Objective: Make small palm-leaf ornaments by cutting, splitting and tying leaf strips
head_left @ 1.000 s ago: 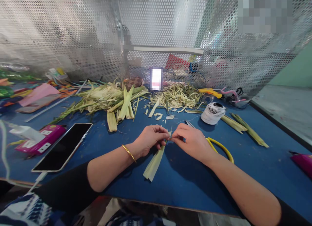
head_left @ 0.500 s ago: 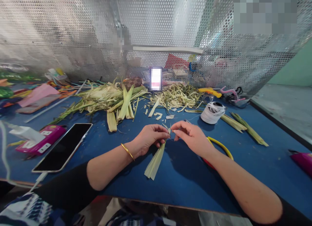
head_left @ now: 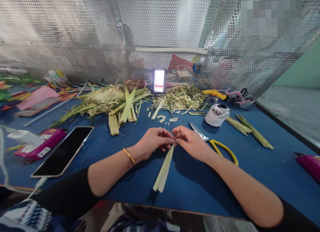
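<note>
Along the back, tall perforated metal screen [head_left: 160, 22], rows of round holes, dull silver. Before it, blue tabletop [head_left: 200, 192], flat, flecked with scraps. Left-centre: loose heap of corn husks [head_left: 107, 100], ribbed, papery, pale green to straw. Right of that, a lower heap of husk shreds [head_left: 183, 98], thin and curled.

Left hand [head_left: 155, 142]: thumb and fingers pinched on the top of a husk strip [head_left: 164, 168]. Right hand [head_left: 191, 142]: fingers bent, thumb near index, tips meeting the left's at the strip's top; cannot tell whether they grip it too. Strip slants down over the tabletop toward the near edge, narrow above, fanned and creased below. Just beside the right hand, steel-bladed scissors [head_left: 207, 138] with looped yellow handles. Beyond, a fat spool of white thread [head_left: 217, 115], windings uneven. Left rear: small tub [head_left: 62, 80], white and yellow items in it, too blurred to name. Left wrist: smooth gold-coloured bangle [head_left: 129, 156]
</note>
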The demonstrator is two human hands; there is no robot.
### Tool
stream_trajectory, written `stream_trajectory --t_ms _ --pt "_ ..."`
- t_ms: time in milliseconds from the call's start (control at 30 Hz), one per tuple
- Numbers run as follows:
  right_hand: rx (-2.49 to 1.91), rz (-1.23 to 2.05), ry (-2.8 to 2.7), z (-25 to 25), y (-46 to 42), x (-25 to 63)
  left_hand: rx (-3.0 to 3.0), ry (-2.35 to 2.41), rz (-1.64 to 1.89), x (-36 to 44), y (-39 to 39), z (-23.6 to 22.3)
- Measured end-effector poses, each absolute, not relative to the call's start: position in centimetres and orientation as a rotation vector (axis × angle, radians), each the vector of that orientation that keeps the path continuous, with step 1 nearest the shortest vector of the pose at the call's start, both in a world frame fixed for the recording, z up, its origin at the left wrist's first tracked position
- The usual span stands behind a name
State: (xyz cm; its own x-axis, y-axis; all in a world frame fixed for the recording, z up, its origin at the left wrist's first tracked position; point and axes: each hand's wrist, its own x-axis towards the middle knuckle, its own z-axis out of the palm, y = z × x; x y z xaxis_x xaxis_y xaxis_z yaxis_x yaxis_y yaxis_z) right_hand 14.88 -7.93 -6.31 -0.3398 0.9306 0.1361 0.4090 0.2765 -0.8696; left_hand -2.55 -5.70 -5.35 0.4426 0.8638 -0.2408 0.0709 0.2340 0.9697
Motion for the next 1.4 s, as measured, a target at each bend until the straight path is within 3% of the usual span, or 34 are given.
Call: stream_trajectory --t_ms 233,567,1400 --pt "-1.256 1.062 -1.828 -6.19 -7.88 14.92 1.402 0.97 0.728 -2.57 -5.48 -5.72" --pt "-1.23 1.288 -1.565 -6.49 -7.66 14.79 2.227 0.959 1.026 -3.01 -5.83 -6.05" --pt "-1.206 1.387 -1.264 -6.04 -7.87 14.59 1.898 1.069 0.993 -2.56 -5.84 -6.06"
